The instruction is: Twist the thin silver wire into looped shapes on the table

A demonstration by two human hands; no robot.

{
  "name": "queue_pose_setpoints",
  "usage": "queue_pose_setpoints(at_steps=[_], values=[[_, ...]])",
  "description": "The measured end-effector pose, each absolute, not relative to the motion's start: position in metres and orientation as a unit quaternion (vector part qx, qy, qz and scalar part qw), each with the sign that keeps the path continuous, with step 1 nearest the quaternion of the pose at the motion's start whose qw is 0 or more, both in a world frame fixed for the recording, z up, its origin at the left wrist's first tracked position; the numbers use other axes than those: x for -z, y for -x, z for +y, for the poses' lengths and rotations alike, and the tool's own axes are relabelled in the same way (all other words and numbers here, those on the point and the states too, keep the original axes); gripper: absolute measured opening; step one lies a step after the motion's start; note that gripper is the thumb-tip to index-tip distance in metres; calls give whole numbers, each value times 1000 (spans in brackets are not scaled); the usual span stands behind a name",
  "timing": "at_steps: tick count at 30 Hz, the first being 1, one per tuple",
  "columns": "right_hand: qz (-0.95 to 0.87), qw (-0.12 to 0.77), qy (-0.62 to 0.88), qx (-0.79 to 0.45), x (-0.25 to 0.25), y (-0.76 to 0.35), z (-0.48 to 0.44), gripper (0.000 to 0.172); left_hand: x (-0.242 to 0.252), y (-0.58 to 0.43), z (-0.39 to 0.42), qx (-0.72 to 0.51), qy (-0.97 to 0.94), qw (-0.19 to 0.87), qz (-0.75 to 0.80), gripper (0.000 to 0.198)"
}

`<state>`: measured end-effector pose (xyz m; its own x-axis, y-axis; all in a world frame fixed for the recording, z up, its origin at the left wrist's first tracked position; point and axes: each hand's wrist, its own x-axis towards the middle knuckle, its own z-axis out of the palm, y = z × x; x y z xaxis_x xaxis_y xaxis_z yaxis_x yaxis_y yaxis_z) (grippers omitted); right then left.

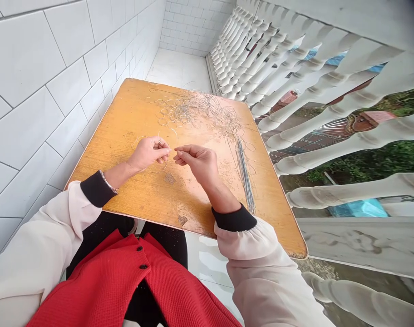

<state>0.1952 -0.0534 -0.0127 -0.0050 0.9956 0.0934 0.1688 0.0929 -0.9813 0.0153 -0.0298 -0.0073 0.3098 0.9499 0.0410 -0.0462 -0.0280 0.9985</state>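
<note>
My left hand point(149, 153) is pinched around a thin metal wire loop point(164, 167), which curves out below the fingers. My right hand point(196, 163) hangs just beside it, with its fingertips pinched together and no wire visible between them. Both hands are above an orange-brown wooden table point(193, 215). Beyond them lies a tangled pile of thin wire rings point(193, 111). To the right of my right hand lies a bundle of straight grey metal rods or wires point(243, 175).
A white tiled wall point(57, 104) runs along the table's left side. White balusters point(329, 104) line the right side, with greenery and buildings beyond them. A white tiled floor point(179, 68) shows past the table's far edge. Small wire bits lie scattered on the tabletop.
</note>
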Motion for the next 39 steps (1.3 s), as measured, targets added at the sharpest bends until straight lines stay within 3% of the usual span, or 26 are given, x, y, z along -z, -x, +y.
queue_pose_setpoints(at_steps=[5, 11, 13, 15, 18, 20, 24, 30, 39], values=[[-499, 494, 526, -480, 11, -191, -55, 27, 3, -11, -25, -536, -471, 586, 384, 13], [-492, 373, 516, -593, 20, -175, -60, 25, 0, -6, -22, -581, -416, 596, 365, 16], [-546, 372, 515, -545, 23, -173, -61, 16, -1, -7, -23, -574, -421, 598, 368, 16], [-645, 401, 514, -398, 25, -175, -62, 9, -1, -8, -23, -569, -425, 598, 372, 16], [-788, 383, 465, -128, 25, -178, -63, 23, -2, -8, -22, -559, -429, 599, 380, 15], [-844, 324, 426, -39, 26, -179, -65, 27, -2, -7, -22, -555, -429, 599, 386, 14], [-876, 248, 413, 14, 30, -178, -65, 32, -3, -6, -23, -544, -429, 608, 387, 13], [-874, 272, 402, -6, 28, -184, -62, 32, -3, -4, -24, -485, -469, 648, 353, 12], [-825, 311, 470, 43, 30, -183, -62, 28, 1, -6, -22, -503, -476, 627, 356, 9]])
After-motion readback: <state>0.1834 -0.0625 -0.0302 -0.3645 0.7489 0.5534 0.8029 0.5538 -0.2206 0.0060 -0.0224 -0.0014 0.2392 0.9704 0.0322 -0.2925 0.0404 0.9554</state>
